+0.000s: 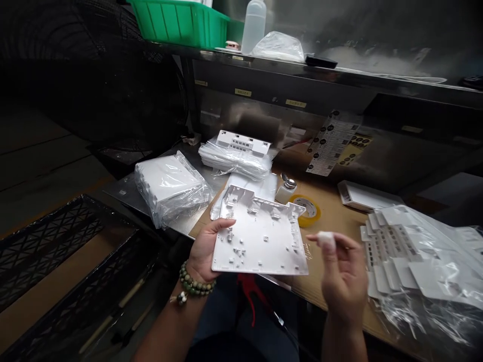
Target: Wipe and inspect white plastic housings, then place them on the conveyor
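far left, a black crate (88,203) sat low by the worktop, its walls a lattice of hard plastic triangles, a flat strip of brown cardboard inside. next along came the bagged casings (168,176), white, boxy and smooth, under clear film that crinkled and caught the light. above them, up on the shelf, stood a green bin (177,24) with ribbed plastic sides. and there was the left hand (204,251), two strands of round, mottled beads (196,284) at its wrist, gripping the white panel (256,256) by its left edge, thumb on top! that panel was held tilted just over the near edge of the worktop, its inner face studded with little posts and clips, its far edge stepped. behind it lay a heap of clear bags (236,163), soft and layered, with a slotted white piece (243,143) on top. below the panel, a glossy red tool handle (251,296) curved downward. then a small bottle (286,193) with a shiny metal cap, and right beside it a yellow tape roll (315,213), a smooth ring. on to the right hand (343,276), raised clear of the panel, fingers bent, a small white piece (326,237) at its thumb tip; pinched or worn, one could not tell. at far right, stacked white covers (433,251) fanned out over crumpled, glassy film.
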`<state>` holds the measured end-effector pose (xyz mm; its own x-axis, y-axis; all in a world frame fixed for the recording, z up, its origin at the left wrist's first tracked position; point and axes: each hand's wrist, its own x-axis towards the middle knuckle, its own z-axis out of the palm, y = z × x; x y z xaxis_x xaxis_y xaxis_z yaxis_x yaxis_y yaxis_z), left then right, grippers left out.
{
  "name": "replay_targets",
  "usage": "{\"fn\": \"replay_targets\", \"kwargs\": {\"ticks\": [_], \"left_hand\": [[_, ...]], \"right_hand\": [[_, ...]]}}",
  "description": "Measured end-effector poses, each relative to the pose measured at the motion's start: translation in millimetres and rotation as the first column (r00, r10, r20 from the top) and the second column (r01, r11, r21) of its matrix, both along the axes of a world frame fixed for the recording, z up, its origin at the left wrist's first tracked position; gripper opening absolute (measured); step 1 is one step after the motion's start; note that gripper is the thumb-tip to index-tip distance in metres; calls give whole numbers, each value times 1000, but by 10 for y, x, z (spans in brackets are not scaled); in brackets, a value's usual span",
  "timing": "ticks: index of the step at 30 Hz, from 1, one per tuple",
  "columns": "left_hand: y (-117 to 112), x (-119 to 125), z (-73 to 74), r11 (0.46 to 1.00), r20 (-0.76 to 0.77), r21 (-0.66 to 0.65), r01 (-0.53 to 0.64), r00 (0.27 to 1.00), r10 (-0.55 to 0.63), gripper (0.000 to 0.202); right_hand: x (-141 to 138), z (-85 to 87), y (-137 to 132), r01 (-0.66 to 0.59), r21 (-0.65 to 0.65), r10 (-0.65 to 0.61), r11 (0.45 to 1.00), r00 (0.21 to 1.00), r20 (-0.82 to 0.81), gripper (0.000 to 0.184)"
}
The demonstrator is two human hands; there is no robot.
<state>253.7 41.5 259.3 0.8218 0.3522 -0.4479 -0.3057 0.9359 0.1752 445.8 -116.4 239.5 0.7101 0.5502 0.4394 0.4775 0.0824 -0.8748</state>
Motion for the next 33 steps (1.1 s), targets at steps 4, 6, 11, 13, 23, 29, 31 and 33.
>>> {"fn": "replay_targets", "kwargs": {"ticks": [4, 6, 11, 13, 23, 29, 31, 33], "left_hand": [[-92, 118, 179, 993, -70, -87, -74, 995, 68, 54], [-136, 168, 269, 990, -96, -85, -110, 990, 101, 52], [-177, 196, 306, 958, -143, 40, -285, 947, 288, 55], [-181, 190, 257, 944, -122, 81, -321, 936, 329, 56], [-173, 219, 214, 940, -93, 48, -337, 936, 340, 66], [-160, 227, 168, 945, -95, 24, -326, 940, 327, 70], [-162, 236, 166, 943, -90, 64, -326, 939, 331, 70], [-139, 219, 158, 955, -97, 69, -288, 951, 294, 69]], "right_hand": [[-540, 200, 115, -389, -189, 426, 902, 871, 244, 24], [-769, 264, 194, -454, -188, 491, 871, 810, 320, 22], [-978, 270, 263, -416, -175, 448, 892, 772, 450, 19], [-952, 272, 247, -411, -182, 444, 893, 740, 505, 19], [-931, 311, 269, -384, -173, 414, 907, 738, 532, 17], [-893, 302, 261, -401, -189, 441, 896, 762, 474, 17], [-915, 285, 279, -393, -165, 423, 905, 783, 456, 18], [-903, 263, 279, -426, -194, 466, 884, 766, 444, 18]]}}
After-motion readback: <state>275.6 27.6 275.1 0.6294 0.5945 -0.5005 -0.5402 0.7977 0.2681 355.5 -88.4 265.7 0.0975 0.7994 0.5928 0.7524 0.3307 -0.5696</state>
